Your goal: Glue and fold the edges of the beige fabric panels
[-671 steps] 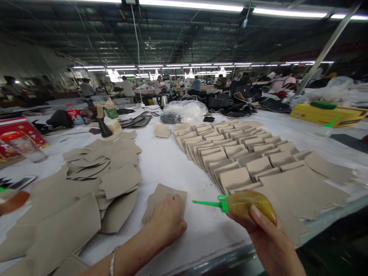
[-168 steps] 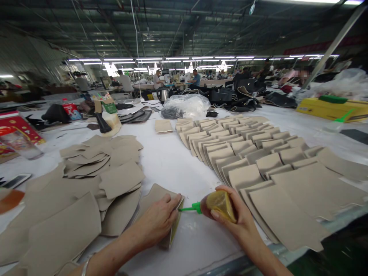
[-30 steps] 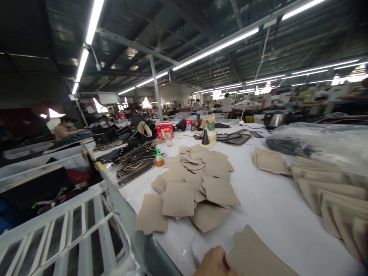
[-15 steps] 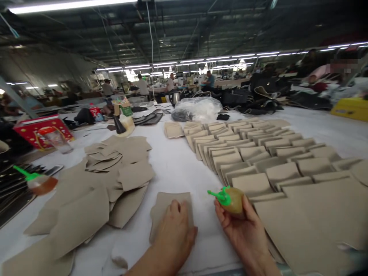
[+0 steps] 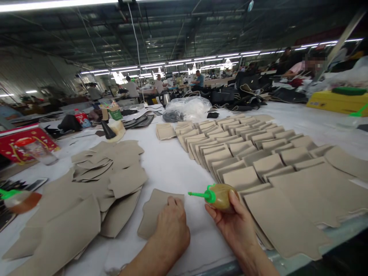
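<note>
A flat beige leather piece [image 5: 155,207] lies on the white table in front of me. My left hand [image 5: 174,226] rests over its right side, fingers curled together and gripping by the edge; the fingertips are partly hidden. My right hand [image 5: 237,224] is wrapped round a squeeze bottle [image 5: 222,196] of amber liquid. Its green nozzle points left, above the table and a little right of the leather piece, apart from it.
Loose beige pieces [image 5: 69,218] are heaped on the left, near another green-tipped bottle [image 5: 25,201]. Rows of folded beige pieces [image 5: 241,149] cover the right side. Farther back are a plastic bag [image 5: 189,107], a clear cup [image 5: 37,151] and a yellow box [image 5: 330,102].
My right hand has brought the bottle left, and its nozzle is now more level, nearer the leather piece. My left hand stays on the piece. The whole view has shifted slightly.
</note>
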Action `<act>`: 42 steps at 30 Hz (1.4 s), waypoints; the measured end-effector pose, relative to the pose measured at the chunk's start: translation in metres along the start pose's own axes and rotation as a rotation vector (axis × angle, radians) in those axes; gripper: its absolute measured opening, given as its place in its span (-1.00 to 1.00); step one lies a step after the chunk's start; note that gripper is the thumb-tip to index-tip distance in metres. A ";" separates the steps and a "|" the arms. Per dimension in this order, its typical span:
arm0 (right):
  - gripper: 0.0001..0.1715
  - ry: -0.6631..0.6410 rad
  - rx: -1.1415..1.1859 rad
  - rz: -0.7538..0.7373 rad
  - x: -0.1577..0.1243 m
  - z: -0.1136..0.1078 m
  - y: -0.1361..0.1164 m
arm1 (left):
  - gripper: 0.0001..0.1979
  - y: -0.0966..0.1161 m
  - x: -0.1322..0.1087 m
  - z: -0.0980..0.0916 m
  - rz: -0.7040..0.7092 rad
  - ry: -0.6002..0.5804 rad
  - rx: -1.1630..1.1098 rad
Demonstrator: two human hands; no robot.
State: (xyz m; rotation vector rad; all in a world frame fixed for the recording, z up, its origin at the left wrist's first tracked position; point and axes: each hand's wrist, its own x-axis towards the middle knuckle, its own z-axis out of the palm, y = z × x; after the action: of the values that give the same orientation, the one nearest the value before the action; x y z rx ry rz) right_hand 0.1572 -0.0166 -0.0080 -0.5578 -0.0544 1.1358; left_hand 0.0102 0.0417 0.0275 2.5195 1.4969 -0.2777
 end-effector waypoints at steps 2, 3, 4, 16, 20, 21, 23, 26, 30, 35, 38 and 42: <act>-0.64 0.000 -0.034 -0.021 -0.003 -0.001 0.001 | -0.60 -0.005 0.001 0.000 0.015 0.003 0.018; -0.64 0.000 -0.073 -0.038 -0.005 -0.002 0.001 | -0.60 -0.009 0.001 -0.001 0.035 0.006 0.018; -0.62 -0.004 -0.129 -0.061 -0.006 -0.003 0.000 | -0.60 -0.015 0.002 -0.002 0.066 0.007 0.010; -0.42 -0.198 -1.304 -0.584 -0.011 0.008 -0.031 | -0.40 -0.060 0.016 -0.007 0.293 0.015 -0.215; -0.45 -0.270 -1.459 -0.626 -0.008 0.014 -0.024 | -0.41 -0.059 0.017 -0.006 0.292 0.029 -0.239; -0.45 -0.278 -1.476 -0.626 -0.006 0.015 -0.023 | -0.41 -0.059 0.017 -0.006 0.294 0.030 -0.248; -0.45 -0.289 -1.497 -0.630 -0.003 0.016 -0.021 | -0.41 -0.060 0.017 -0.005 0.294 0.029 -0.260; -0.47 -0.321 -1.542 -0.641 0.001 0.014 -0.020 | -0.43 -0.060 0.016 -0.005 0.286 0.032 -0.261; -0.47 -0.365 -1.633 -0.654 0.002 0.009 -0.022 | -0.51 -0.058 0.013 -0.006 0.313 0.048 -0.258; -0.49 -0.355 -1.580 -0.629 0.003 0.010 -0.025 | -0.51 -0.057 0.008 -0.007 0.295 0.044 -0.207; -0.50 -0.341 -1.569 -0.636 0.004 0.009 -0.026 | -0.54 -0.057 0.006 -0.007 0.288 0.038 -0.208; -0.48 -0.333 -1.539 -0.528 0.000 0.006 -0.027 | -0.54 -0.057 0.003 -0.005 0.283 0.025 -0.221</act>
State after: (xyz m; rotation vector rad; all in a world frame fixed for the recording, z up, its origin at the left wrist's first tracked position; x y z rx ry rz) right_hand 0.1782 -0.0221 0.0089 -1.5635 -1.3645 0.4623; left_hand -0.0382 0.0725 0.0277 2.5172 1.0905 -0.0341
